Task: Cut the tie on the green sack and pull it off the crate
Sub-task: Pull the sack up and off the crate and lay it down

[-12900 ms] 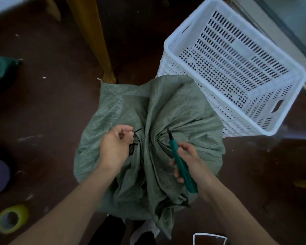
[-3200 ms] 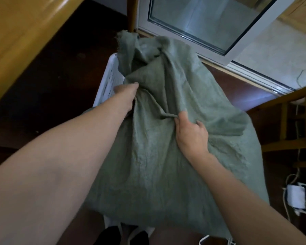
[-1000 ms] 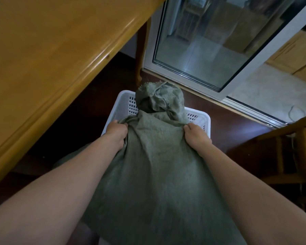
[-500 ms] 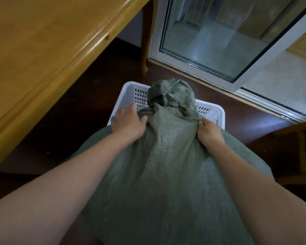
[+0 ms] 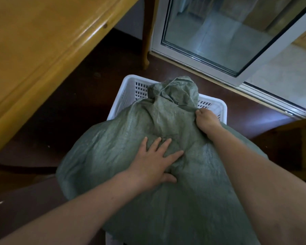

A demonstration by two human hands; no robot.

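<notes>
A green woven sack (image 5: 113, 156) lies draped over a white plastic crate (image 5: 125, 92), covering most of it; only the crate's far rim and perforated wall show. The sack's far end is bunched into a crumpled lump inside the crate. My left hand (image 5: 154, 161) rests flat on the sack's middle with its fingers spread. My right hand (image 5: 208, 120) is closed on a fold of the sack near the crate's far right rim. No tie or cutting tool is visible.
A wooden table (image 5: 42, 50) overhangs on the left, its leg (image 5: 146, 41) standing just beyond the crate. A glass door (image 5: 228, 32) with a white frame is ahead. A wooden chair (image 5: 304, 138) stands at the right on the dark floor.
My left hand let go of the sack's far edge, came back toward me and now lies open on the cloth. My right hand keeps its grip near the rim.
</notes>
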